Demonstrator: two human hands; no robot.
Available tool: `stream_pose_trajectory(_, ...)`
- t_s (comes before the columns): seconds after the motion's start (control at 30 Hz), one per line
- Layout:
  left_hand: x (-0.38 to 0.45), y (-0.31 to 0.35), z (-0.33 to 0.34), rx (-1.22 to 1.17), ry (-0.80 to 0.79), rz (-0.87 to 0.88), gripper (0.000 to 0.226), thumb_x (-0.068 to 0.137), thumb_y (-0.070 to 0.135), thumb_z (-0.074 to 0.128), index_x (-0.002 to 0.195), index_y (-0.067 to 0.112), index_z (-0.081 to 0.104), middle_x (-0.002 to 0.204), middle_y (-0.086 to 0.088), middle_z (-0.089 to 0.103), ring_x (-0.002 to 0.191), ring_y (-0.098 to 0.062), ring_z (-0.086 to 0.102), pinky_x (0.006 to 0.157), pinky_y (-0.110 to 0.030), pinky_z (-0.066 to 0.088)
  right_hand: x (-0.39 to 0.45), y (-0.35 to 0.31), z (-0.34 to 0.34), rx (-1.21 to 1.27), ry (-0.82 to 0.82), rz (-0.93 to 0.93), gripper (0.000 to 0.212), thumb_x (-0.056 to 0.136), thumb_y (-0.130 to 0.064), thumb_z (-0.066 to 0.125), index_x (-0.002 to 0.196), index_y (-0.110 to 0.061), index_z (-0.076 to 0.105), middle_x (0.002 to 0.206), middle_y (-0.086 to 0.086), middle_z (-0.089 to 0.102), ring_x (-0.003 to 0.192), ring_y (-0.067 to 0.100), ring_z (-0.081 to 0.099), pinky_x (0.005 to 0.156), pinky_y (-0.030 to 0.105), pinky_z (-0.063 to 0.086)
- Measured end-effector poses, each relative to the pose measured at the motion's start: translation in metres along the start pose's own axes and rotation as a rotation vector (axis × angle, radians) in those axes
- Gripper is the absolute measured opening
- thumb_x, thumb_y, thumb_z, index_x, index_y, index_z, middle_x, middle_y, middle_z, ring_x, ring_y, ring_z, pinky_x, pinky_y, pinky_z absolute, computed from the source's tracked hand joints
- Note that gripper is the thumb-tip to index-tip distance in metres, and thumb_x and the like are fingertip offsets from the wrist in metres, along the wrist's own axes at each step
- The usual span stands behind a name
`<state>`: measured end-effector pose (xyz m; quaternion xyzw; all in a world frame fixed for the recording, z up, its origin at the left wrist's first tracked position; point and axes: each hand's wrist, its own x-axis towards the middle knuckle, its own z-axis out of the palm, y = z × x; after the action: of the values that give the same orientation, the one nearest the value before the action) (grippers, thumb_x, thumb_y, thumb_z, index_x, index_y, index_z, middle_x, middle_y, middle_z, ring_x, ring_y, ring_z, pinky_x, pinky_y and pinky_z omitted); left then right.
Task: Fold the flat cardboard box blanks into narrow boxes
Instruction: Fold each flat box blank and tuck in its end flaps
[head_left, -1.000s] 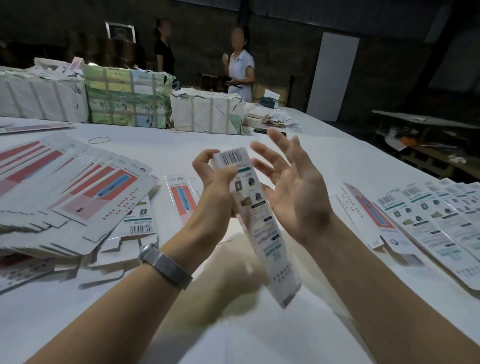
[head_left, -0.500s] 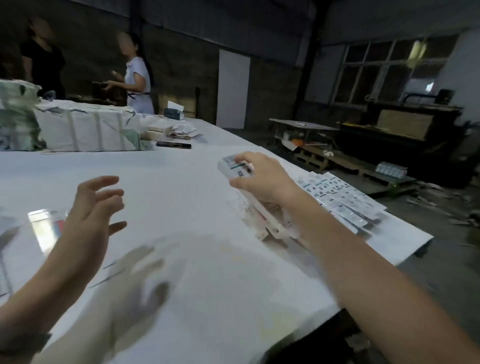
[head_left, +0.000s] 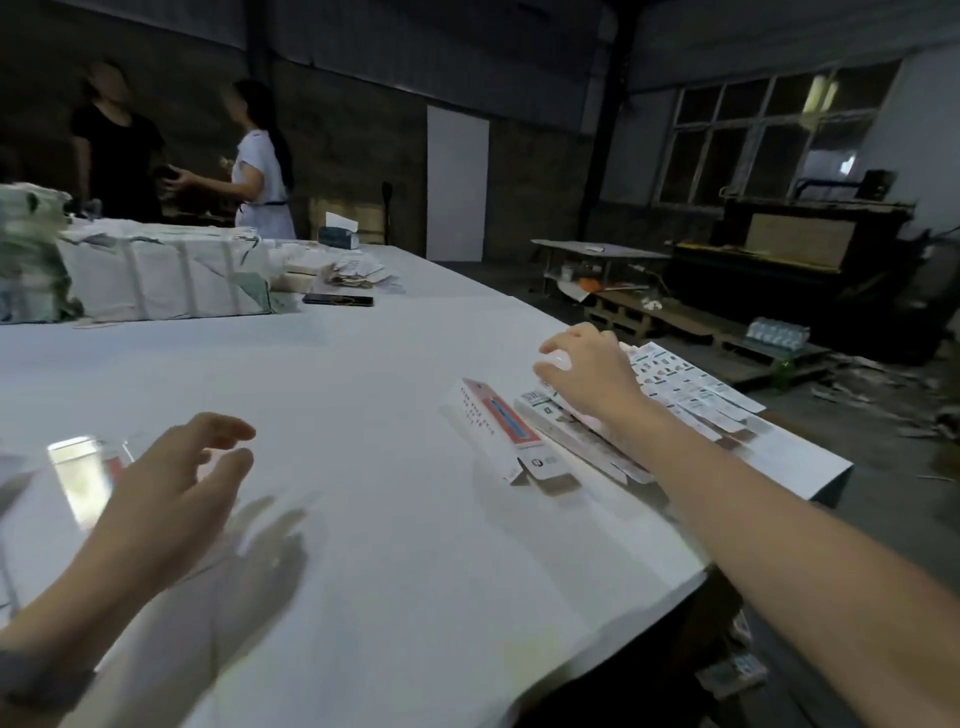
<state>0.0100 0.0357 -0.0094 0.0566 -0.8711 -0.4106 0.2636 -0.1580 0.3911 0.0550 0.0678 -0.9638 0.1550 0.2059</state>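
The left hand (head_left: 171, 483) hovers low at the near left, palm down, fingers loosely spread and slightly bent, holding nothing; a watch band (head_left: 36, 680) circles its wrist. The right arm stretches far forward to the right, its hand (head_left: 587, 371) palm down with fingers curled downward.

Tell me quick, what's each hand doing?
Left hand: open, holding nothing, over the table.
Right hand: on the folded boxes; can't tell if it grips one.
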Motion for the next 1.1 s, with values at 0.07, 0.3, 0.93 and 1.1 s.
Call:
stream_pose_trajectory(0.07, 0.003, -0.009, 0.0, 0.208, -0.029, -0.034, 0.019, 0.096, 0.02, 0.06, 0.114, 0.026, 0.062, 0.12, -0.011, 0.063, 0.09, -0.027, 0.059, 0.086, -0.043, 0.042, -0.009, -0.035, 0.004, 0.316, 0.02, -0.013, 0.019, 0.094, -0.037, 0.061, 0.107, -0.026, 0.07, 0.123, -0.002, 0.06, 0.118, 0.021, 0.053, 0.099, 0.04, 0.044)
stream_pose_trajectory(0.3, 0.0, -0.015, -0.02, 0.74, -0.113, -0.292, 0.043, 0.092, 0.056, 0.049, 0.127, 0.03, 0.048, 0.137, -0.012, 0.045, 0.125, -0.044, 0.04, 0.104, -0.055, 0.034, -0.075, -0.189, 0.037, 0.911, -0.354, -0.244, 0.012, 0.091, -0.033, 0.066, 0.079, -0.033, 0.07, 0.085, -0.021, 0.068, 0.085, -0.001, 0.059, 0.079, 0.023, 0.043)
stream_pose_trajectory(0.93, -0.003, -0.004, -0.018, 0.643, -0.168, -0.107, 0.044, 0.087, 0.038, 0.063, 0.116, 0.024, 0.034, 0.108, -0.006, 0.056, 0.092, -0.037, 0.056, 0.07, -0.037, 0.042, -0.092, -0.221, 0.079, 1.125, -0.299, -0.245, 0.025, 0.092, -0.011, 0.062, 0.078, -0.028, 0.072, 0.066, -0.017, 0.066, 0.067, 0.0, 0.057, 0.066, 0.019, 0.041)
stream_pose_trajectory(1.1, 0.002, 0.014, -0.023, 0.161, -0.037, -0.037, 0.049, 0.087, 0.013, 0.055, 0.128, 0.033, 0.036, 0.113, 0.005, 0.055, 0.092, -0.024, 0.062, 0.07, -0.036, 0.05, -0.087, -0.217, 0.075, 1.218, -0.196, -0.191, 0.023, 0.092, -0.009, 0.061, 0.084, -0.028, 0.071, 0.07, -0.015, 0.066, 0.067, 0.003, 0.057, 0.065, 0.02, 0.043)
